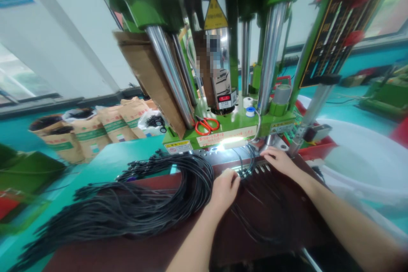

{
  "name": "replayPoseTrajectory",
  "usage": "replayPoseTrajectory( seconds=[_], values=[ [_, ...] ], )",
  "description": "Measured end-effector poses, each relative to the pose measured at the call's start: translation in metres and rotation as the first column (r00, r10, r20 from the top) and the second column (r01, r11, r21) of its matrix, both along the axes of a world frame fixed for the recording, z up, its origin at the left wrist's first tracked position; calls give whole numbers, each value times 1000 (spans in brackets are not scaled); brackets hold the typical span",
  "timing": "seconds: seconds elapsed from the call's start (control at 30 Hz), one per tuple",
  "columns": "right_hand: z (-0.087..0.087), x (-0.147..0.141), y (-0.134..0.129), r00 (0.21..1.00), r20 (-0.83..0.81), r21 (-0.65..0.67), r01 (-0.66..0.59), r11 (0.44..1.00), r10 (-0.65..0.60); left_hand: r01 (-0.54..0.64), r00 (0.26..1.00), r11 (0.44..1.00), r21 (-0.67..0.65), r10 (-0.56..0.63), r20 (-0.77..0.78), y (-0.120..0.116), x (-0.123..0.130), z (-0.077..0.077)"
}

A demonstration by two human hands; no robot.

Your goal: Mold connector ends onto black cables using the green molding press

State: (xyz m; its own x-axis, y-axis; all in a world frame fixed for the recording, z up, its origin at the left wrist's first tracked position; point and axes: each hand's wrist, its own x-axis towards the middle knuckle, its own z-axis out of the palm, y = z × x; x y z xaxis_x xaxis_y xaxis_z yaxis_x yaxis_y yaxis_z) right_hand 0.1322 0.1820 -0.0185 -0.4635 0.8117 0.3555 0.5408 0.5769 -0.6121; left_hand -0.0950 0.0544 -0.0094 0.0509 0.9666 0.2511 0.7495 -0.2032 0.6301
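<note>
Several thin black cables (253,159) loop over a metal mould (229,158) at the foot of a green press (236,125). At the left part of the mould's front edge, my left hand (225,187) is closed, its thumb and fingertips pinching at a black cable. My right hand (280,162) reaches to the mould's right end with its fingertips pressed together; what they grip, if anything, is too small to make out. Between the hands, several small metal-coloured pieces (263,168) line the mould's front edge. More cables hang down over the dark red tabletop (178,248).
A big bundle of black cables (134,208) lies left of my left hand. Orange-handled scissors (207,126) and a roll of tape (250,111) rest on the press ledge. Steel columns (170,74) flank the press. A white tub (363,157) stands at right, paper sacks (92,134) at left.
</note>
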Motion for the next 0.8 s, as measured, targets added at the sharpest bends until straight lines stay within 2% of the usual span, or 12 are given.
replayPoseTrajectory(
  seconds=[0.43, 0.63, 0.8],
  values=[
    [4, 0, -3, 1000, -14, 10, 9, 1000, -9, 8, 1000, 1000, 30, -8, 11, -2, 1, 3],
    [26, -10, -2, 997, -63, 86, 40, 995, -35, 2, 1000, 999, 52, -3, 21, -2, 2, 1],
    [46, -41, 27, 998, -42, 147, 58, 988, -52, -3, 1000, 999, 37, 3, 16, -1, 2, 1]
  ],
)
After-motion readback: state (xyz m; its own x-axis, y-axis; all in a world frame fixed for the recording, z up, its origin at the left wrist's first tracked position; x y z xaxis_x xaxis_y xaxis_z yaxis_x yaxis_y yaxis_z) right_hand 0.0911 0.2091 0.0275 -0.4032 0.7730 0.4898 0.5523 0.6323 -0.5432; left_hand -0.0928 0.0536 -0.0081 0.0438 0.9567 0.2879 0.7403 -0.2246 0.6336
